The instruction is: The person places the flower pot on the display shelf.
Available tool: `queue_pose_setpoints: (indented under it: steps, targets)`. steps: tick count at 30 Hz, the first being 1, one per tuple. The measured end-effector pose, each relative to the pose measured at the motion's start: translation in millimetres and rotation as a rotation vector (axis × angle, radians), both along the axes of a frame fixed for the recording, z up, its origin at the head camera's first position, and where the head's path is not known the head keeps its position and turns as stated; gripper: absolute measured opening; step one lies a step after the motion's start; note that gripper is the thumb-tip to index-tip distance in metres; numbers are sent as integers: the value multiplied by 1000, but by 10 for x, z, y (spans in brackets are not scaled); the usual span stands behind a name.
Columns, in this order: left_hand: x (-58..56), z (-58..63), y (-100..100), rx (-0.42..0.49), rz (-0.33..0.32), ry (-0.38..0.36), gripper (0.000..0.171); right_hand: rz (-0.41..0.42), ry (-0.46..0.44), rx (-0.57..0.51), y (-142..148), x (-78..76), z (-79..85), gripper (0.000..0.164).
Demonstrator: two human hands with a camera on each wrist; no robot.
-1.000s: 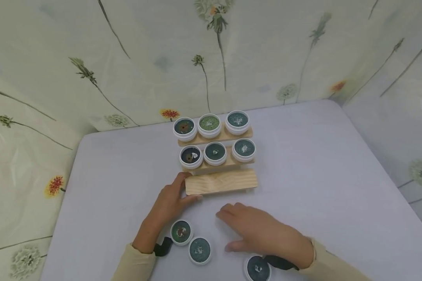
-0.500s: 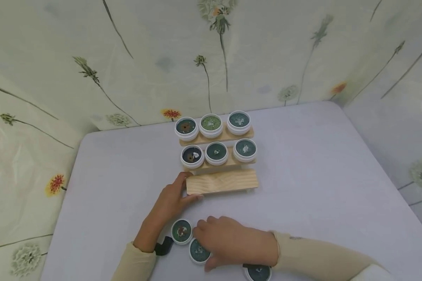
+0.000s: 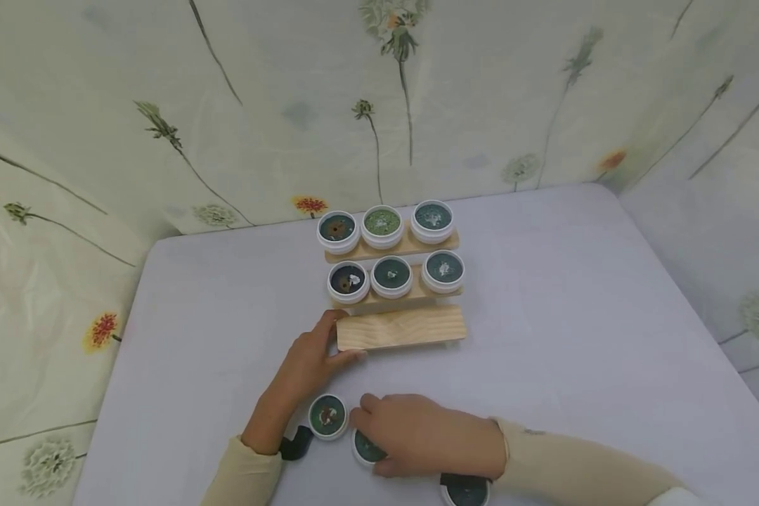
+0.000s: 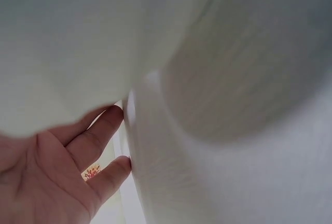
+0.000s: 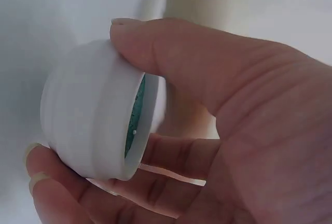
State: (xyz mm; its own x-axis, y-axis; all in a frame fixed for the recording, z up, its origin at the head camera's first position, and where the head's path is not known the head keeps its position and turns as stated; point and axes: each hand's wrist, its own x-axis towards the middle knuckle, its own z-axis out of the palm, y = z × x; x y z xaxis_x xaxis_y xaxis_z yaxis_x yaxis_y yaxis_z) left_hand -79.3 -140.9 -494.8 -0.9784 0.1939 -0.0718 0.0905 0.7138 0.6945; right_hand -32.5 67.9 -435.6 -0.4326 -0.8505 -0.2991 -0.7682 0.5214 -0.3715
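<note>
In the head view my left hand point(image 3: 306, 362) holds the left end of a bare wooden stand point(image 3: 401, 327), thumb along its near edge and fingers at the far side. A blurred pale shape fills much of the left wrist view, above my left hand point(image 4: 67, 177). My right hand point(image 3: 420, 432) grips a small round white jar point(image 3: 368, 450) with a green top, partly hidden under the fingers. The right wrist view shows this jar point(image 5: 83, 115) tilted, thumb on one side and fingers round the other. Another green-topped jar point(image 3: 328, 417) stands between the hands, near my left wrist.
Beyond the bare stand are two wooden stands, each bearing three white jars; one is a dark-topped jar point(image 3: 348, 282), another a light-green-topped jar point(image 3: 382, 225). A dark-topped jar point(image 3: 466, 492) lies under my right wrist. A floral curtain point(image 3: 291, 126) rises behind the white table point(image 3: 575, 316).
My right hand has moved left onto the jar and closed round it, and the jar has shifted slightly right. My left hand stays on the stand.
</note>
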Motion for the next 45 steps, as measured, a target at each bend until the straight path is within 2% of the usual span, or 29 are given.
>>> queue_pose_setpoints:
  steps: [3,6,8,13,17,23,34,45]
  targets:
    - [8,17,2,-4,4,-4,70,-78,-8,-49,93,-133,111,54]
    - [16,36,3,-18,11,-20,69,-160,3,-116,162,-273,209,61]
    - [15,37,5,-24,13,-31,67,-211,49,-179,185,-351,251,63]
    - [15,17,10,-24,7,-20,60,-299,196,-348,149,-507,247,65]
    - [16,10,12,-14,-11,12,56,-345,186,-420,101,-596,190,67]
    - [8,25,19,-25,-22,13,57,-388,155,-434,61,-648,137,65]
    - [13,56,18,-25,-14,-2,67,-438,202,-517,0,-643,56,62]
    - [10,47,-1,-16,-19,-4,70,-485,207,-528,-35,-655,4,59]
